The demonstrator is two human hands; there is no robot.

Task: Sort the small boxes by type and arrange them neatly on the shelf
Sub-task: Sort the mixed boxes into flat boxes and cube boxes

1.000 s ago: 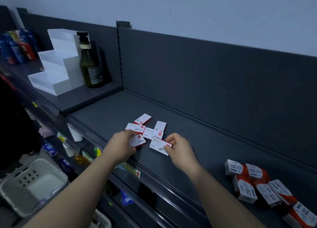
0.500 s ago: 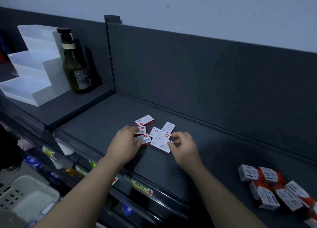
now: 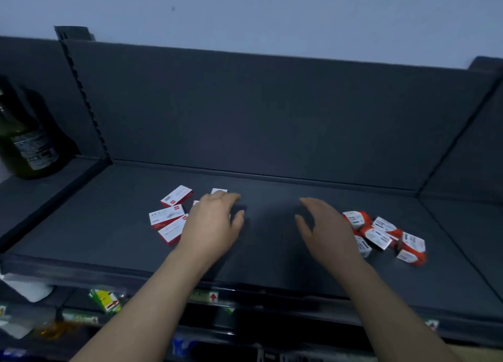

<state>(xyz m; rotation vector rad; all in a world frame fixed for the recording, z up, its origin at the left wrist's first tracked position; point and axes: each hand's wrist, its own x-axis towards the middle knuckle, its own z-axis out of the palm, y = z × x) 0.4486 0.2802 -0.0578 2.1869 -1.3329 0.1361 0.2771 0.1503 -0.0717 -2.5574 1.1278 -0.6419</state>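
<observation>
Both hands are above the dark grey shelf, and neither one holds anything. The left hand has its fingers loose and a little bent, palm down, over the right part of the flat red-and-white boxes. It hides some of them, and I cannot tell if it touches them. These boxes lie flat in a loose group on the left middle of the shelf, each turned a different way. The right hand is spread with relaxed fingers, thumb apart, just beside the orange-and-white boxes. Those thicker boxes are in a disordered heap on the right part of the shelf, some tilted and leaning on each other. The two groups are well apart, with bare shelf between the hands. A dark green bottle stands upright on the next shelf section at the far left. Price labels are on the front edge below.
</observation>
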